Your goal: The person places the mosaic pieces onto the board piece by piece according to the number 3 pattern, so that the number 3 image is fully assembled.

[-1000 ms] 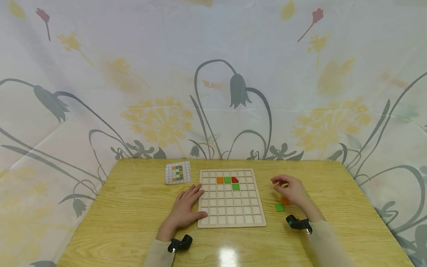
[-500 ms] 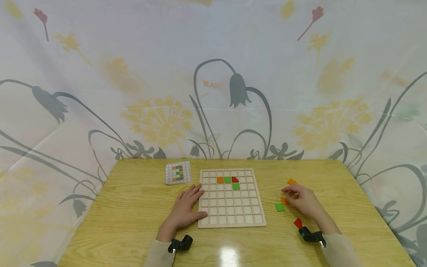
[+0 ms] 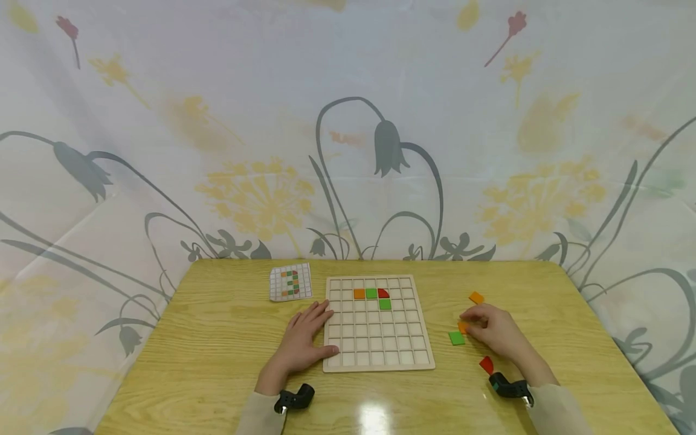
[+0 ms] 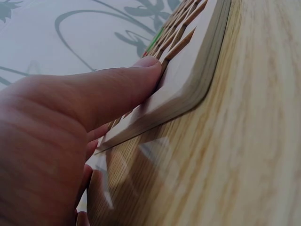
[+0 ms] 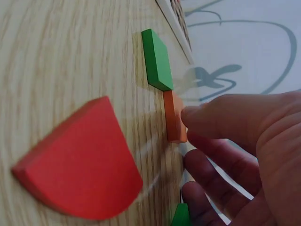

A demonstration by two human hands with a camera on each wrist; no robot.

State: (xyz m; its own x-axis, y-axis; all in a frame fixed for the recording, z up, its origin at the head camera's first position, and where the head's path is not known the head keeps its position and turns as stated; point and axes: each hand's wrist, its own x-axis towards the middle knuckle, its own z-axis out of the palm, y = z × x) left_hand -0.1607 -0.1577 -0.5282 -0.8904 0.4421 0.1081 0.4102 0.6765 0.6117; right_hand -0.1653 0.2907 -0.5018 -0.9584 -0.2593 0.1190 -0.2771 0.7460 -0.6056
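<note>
The left hand [image 3: 301,344] rests on the left side of a wooden grid board [image 3: 365,359], fingers spread along its edge. Its thumb [image 4: 117,87] lies on the board's near corner. Set in the board are an orange tile [image 3: 359,293], a green tile [image 3: 371,293], a red quarter-round piece [image 3: 383,293] and a second green tile [image 3: 385,304]. Right of the board, the right hand [image 3: 497,332] pinches an orange square tile [image 5: 175,117] low at the table, thumb against it and fingers curled at its far side, partly hidden.
Beside the right hand lie a loose green tile [image 3: 457,338], a red quarter-round piece [image 3: 486,365] and another orange tile [image 3: 476,297]. A green piece [image 5: 181,215] shows under the right fingers. A printed pattern card [image 3: 290,282] lies behind the left hand.
The right hand has moved right and slightly nearer, down to the orange tile, uncovering the far orange tile and the red piece. The left hand stays put.
</note>
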